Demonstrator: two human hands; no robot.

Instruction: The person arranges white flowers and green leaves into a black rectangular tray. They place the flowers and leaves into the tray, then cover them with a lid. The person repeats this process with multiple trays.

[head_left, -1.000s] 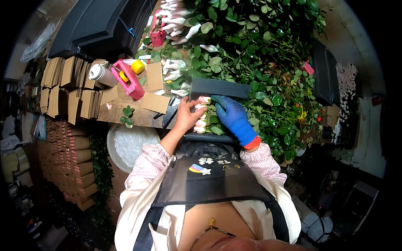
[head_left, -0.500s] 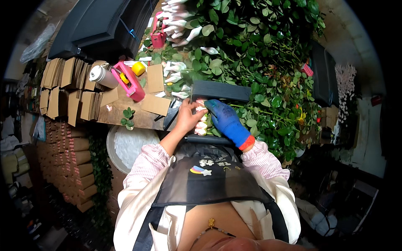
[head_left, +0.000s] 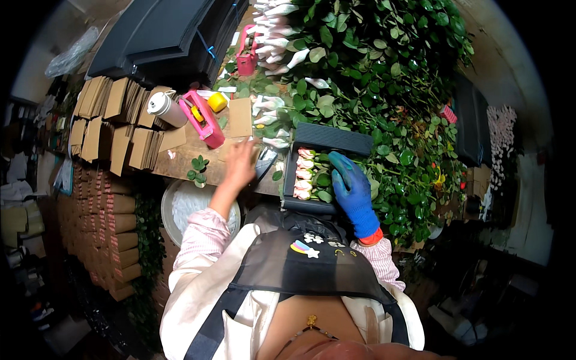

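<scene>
Roses [head_left: 304, 174], pale pink with touches of cream and green, show in the head view as a short row of blooms running from far to near inside a black tray [head_left: 333, 137]. Their heads sit close together and face left; green leaves [head_left: 324, 187] lie just right of them. Ribbed walls rise at the far and near ends of the row.

The right hand [head_left: 354, 191], in a blue glove, lies over the greenery beside the blooms, its fingers bent; whether it grips any stems cannot be told. It hides part of the leaves and the tray's right side. The left hand [head_left: 240, 163], bare and blurred, is apart from the blooms, above the table [head_left: 163, 164]; its grip cannot be made out.

Just beyond the left hand is a flat card [head_left: 241, 117]. Further left stand a pink dispenser [head_left: 210, 131], a bottle [head_left: 168, 109] and cardboard stacks [head_left: 123, 120]. A sprig [head_left: 198, 171] lies near the table's edge. White-wrapped buds [head_left: 274, 43] and dense foliage [head_left: 390, 60] crowd the far side.
</scene>
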